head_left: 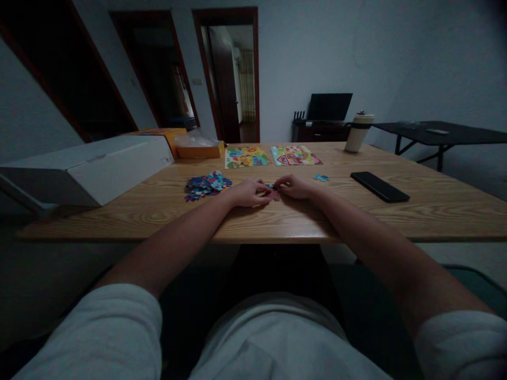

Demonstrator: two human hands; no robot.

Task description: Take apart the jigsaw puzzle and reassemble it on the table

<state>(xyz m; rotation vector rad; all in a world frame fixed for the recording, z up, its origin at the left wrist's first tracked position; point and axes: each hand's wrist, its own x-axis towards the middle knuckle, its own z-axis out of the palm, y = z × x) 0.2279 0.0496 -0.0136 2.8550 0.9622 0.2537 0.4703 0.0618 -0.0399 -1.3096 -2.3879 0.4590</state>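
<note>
My left hand rests low over the table, thumb and fingers curved in on the left edge of a few small puzzle pieces. These pieces are reddish-brown and blue and lie flat between my two hands. From the other side my right hand meets them, its fingertips pinched together at their upper right. My fingers cover part of the pieces, so how they fit together cannot be made out. A heap of loose blue, purple and red puzzle pieces lies left of my left hand. Right of my right hand is a light-blue puzzle piece.
Two colourful picture sheets lie beyond my hands. A white box and an orange tray with clear plastic stand left. A black phone and a cream tumbler are on the right of the wooden table.
</note>
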